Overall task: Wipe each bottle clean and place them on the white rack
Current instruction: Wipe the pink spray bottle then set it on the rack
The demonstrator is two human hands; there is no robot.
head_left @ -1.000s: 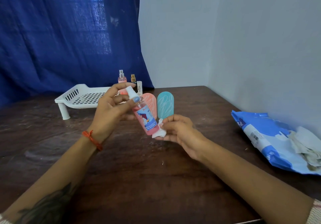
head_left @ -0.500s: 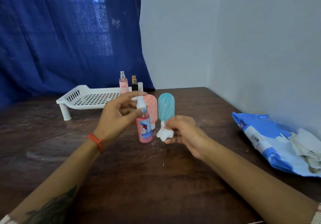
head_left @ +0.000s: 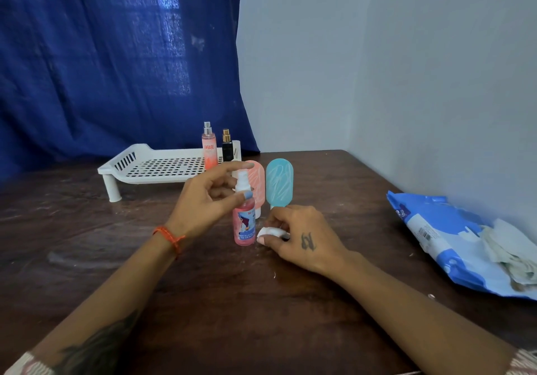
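A pink spray bottle (head_left: 243, 226) with a white nozzle stands upright on the wooden table. My left hand (head_left: 209, 200) holds it at the neck, thumb in front and fingers behind. My right hand (head_left: 302, 235) rests on the table just right of the bottle and pinches a crumpled white wipe (head_left: 270, 232). Right behind the bottle stand a pink tube (head_left: 258, 181) and a teal tube (head_left: 279, 182). The white rack (head_left: 151, 168) sits at the back left. On its right end stand a tall pink spray bottle (head_left: 209, 150) and a small black bottle (head_left: 227, 148).
A blue and white pack of wipes (head_left: 444, 241) lies at the right against the wall, with used wipes (head_left: 511, 246) piled on it. A blue curtain hangs behind the rack. The wall runs close along the table's right side.
The pink spray bottle went from tilted in the air to standing upright on the table. My right hand turned palm down and sank to the table with the wipe.
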